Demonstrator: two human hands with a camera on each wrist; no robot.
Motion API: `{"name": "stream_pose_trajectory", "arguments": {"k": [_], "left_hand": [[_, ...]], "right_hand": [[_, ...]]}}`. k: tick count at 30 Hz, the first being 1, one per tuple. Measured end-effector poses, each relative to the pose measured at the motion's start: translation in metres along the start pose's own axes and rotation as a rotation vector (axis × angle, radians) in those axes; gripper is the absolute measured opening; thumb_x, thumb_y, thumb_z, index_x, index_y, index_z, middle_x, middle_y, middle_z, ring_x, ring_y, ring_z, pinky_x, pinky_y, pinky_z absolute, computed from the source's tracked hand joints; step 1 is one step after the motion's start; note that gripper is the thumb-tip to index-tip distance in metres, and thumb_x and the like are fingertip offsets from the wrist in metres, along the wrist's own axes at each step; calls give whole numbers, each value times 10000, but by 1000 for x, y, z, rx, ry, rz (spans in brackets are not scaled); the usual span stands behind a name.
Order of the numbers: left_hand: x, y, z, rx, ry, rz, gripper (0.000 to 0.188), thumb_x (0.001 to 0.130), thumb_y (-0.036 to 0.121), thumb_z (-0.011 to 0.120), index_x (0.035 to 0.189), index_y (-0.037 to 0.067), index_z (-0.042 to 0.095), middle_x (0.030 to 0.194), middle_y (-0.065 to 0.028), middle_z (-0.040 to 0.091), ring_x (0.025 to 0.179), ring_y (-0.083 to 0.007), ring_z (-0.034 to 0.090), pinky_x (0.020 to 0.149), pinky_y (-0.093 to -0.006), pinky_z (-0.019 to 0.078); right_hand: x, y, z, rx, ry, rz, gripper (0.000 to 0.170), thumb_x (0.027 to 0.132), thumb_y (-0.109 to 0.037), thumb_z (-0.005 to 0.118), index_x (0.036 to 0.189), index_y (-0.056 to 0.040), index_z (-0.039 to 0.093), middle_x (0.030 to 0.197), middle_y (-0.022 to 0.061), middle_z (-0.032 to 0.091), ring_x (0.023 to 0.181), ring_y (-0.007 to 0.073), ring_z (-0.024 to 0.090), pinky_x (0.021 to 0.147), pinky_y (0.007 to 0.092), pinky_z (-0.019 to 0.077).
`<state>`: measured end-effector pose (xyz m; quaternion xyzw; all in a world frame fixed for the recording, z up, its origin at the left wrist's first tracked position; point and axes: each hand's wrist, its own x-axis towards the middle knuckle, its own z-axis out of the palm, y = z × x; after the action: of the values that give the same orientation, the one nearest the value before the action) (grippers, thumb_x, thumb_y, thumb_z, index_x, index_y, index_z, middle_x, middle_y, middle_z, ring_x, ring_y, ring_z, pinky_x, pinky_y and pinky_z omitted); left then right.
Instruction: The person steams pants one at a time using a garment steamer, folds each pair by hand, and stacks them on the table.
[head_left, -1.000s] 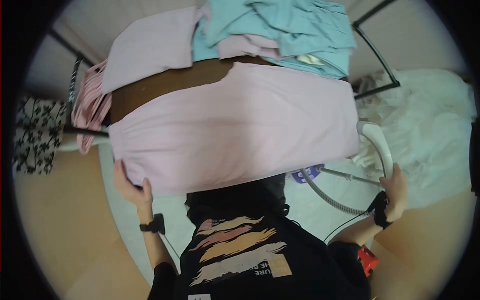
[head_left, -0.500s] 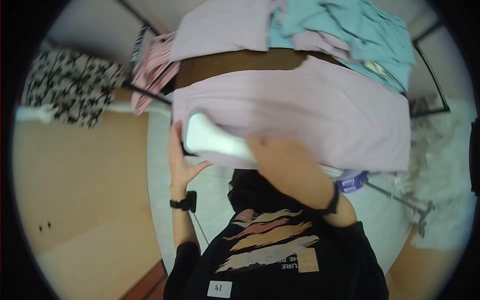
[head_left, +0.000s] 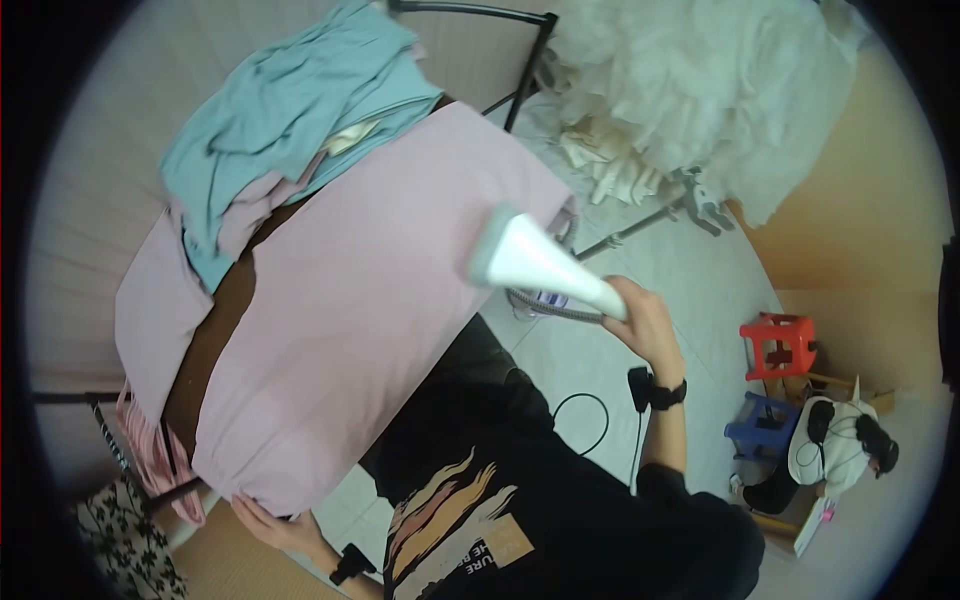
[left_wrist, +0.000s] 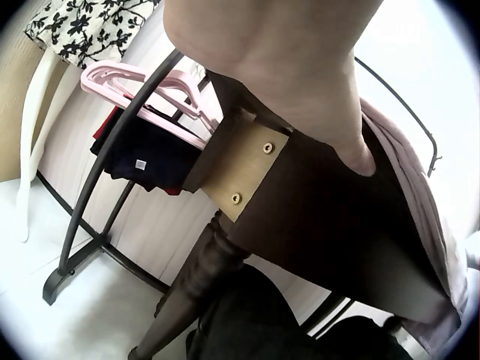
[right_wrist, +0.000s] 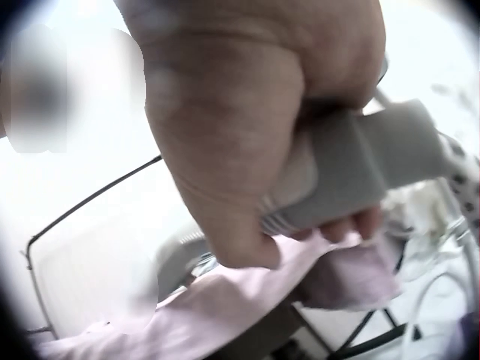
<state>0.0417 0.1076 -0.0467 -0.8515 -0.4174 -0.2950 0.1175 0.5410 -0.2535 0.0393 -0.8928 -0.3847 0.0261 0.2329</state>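
Pink trousers (head_left: 340, 280), centre frame, seem mid-steaming; smoothing on likely needs taut cloth. Right grip (head_left: 648, 325) encircles steamer (head_left: 540, 262); left grip (head_left: 272, 525) unclear.

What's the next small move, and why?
Probably sweep the steamer along the cloth toward the left hand. The right hand grips it, and it reaches over the cloth's far end, while the end the left hand touches looks gathered.
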Motion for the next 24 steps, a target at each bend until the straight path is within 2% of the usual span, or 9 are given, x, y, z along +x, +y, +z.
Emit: {"name": "stream_pose_trajectory", "arguments": {"k": [1,2,4,6,7,9,19,21,24], "left_hand": [[-1,2,2,-16,3,6,954,755,426,874,1511,-12,491,1522,-227,520,1390,-448,505,1132,-547,417],[-1,3,2,-1,6,8,939,766,420,867,1511,-10,491,1522,-225,521,1388,-446,509,1130,-547,421],[0,1,2,13,1,41,925,778,415,861,1512,-9,491,1523,-223,521,1386,-444,513,1127,-547,425],[-5,-2,6,17,22,34,902,745,291,865,1512,-11,497,1521,-237,511,1392,-443,504,1145,-538,407],[-5,-5,7,11,17,51,902,745,291,865,1512,-11,497,1521,-237,511,1392,-443,504,1145,-538,407],[-7,-5,9,26,34,54,887,755,291,861,1508,-11,500,1519,-232,514,1390,-442,505,1143,-539,410],[-3,1,5,31,-18,38,917,789,364,860,1527,-7,462,1537,-247,488,1397,-463,491,1146,-559,403],[-6,-3,6,-53,6,46,882,764,255,854,1518,-9,479,1534,-239,494,1409,-448,482,1166,-534,390],[-2,6,-1,-11,-79,-15,894,761,256,856,1523,-5,469,1549,-237,476,1430,-438,459,1183,-538,363]], "right_hand": [[-12,17,-5,47,162,79,364,743,-84,761,1086,-68,639,872,149,691,782,368,692,714,428,550],[-20,31,-12,41,170,89,364,743,-84,761,1086,-68,639,872,149,691,782,368,692,714,428,550],[-43,51,-18,92,524,295,253,828,-81,725,1053,-9,635,816,93,655,705,231,670,699,356,550],[-42,71,-24,290,741,454,173,909,-92,713,1024,-1,623,815,53,638,704,150,640,656,330,541],[-38,82,-25,287,747,472,173,909,-92,713,1024,-1,623,815,53,638,704,150,640,656,330,541],[-28,106,-29,527,951,440,141,926,-63,715,986,-5,602,806,53,638,648,128,617,609,290,499],[-4,183,29,611,882,451,155,939,-87,720,1003,-6,605,824,64,648,670,139,636,622,309,513],[-3,194,34,430,886,515,168,951,-123,717,1020,-6,619,821,68,655,693,146,647,642,313,517],[5,192,40,525,836,514,182,954,-141,717,1026,-1,625,806,68,651,696,148,645,647,309,516]]}}
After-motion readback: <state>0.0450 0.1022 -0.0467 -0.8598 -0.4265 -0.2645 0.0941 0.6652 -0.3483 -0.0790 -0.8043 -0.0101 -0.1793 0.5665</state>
